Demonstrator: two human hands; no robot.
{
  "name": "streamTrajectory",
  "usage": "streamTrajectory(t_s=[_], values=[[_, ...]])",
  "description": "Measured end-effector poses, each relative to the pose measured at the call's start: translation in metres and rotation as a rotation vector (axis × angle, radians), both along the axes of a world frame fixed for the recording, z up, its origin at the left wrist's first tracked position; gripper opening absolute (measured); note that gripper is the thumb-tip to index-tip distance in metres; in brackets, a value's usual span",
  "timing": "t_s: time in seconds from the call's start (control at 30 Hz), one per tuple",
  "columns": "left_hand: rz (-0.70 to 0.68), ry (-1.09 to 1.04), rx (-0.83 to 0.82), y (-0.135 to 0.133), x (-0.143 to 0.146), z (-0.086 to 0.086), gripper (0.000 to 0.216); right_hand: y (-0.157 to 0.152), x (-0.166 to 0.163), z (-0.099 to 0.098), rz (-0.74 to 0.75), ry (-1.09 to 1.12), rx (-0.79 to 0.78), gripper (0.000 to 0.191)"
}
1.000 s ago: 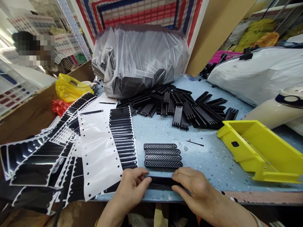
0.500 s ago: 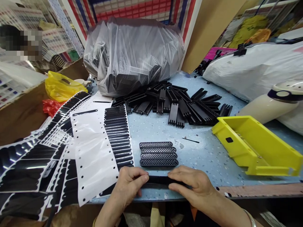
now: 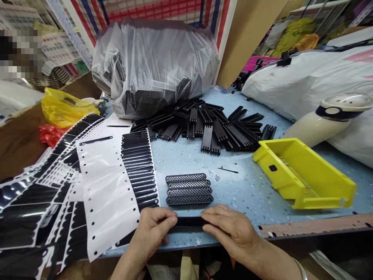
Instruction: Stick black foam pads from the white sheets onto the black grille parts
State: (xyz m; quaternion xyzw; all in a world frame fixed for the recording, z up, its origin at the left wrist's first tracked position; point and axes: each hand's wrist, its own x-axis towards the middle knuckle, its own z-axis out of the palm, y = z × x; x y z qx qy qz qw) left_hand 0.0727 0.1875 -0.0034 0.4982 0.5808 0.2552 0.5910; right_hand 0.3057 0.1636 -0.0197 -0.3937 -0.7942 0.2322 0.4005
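Near the front edge of the table, a flat black plastic strip (image 3: 190, 223) spans the gap between my hands. My left hand (image 3: 154, 227) pinches its left end between thumb and fingers. At the other end, my right hand (image 3: 231, 227) grips it with the thumb below and the fingers above, hiding that end. Just beyond my hands, several black lattice-patterned bars (image 3: 189, 190) lie side by side in a neat stack of rows. To the left are a sheet of glossy black strip stickers (image 3: 136, 167) and a mostly bare white backing sheet (image 3: 112, 206).
A pile of slotted black plastic pieces (image 3: 208, 136) lies at the back, before a filled clear plastic bag (image 3: 160, 58). On the right stand a yellow bin (image 3: 309, 175) and a cream bottle (image 3: 317, 124). A thin black sliver (image 3: 228, 170) lies mid-table. Another person is at far left.
The camera view has turned slightly to the right, so the scene sits further left. Both hands keep hold of the black strip in nearly the same pose.
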Motion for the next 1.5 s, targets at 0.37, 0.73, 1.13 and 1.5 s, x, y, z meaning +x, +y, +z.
streamTrajectory(t_s=[0.37, 0.73, 1.13, 1.5], values=[[-0.044, 0.01, 0.024, 0.001, -0.002, -0.002, 0.031, 0.007, 0.007, 0.004, 0.091, 0.02, -0.141, 0.018], [-0.027, 0.0, 0.074, -0.005, -0.006, -0.02, 0.033, -0.007, 0.043, 0.011, -0.28, -0.045, -0.113, 0.021], [-0.181, 0.356, 0.718, -0.01, -0.015, -0.022, 0.021, -0.027, 0.024, 0.0, -0.371, 0.019, -0.197, 0.019], [-0.303, 0.395, 1.25, -0.017, 0.051, -0.012, 0.02, 0.03, 0.095, 0.01, -0.597, -0.514, -0.036, 0.022]])
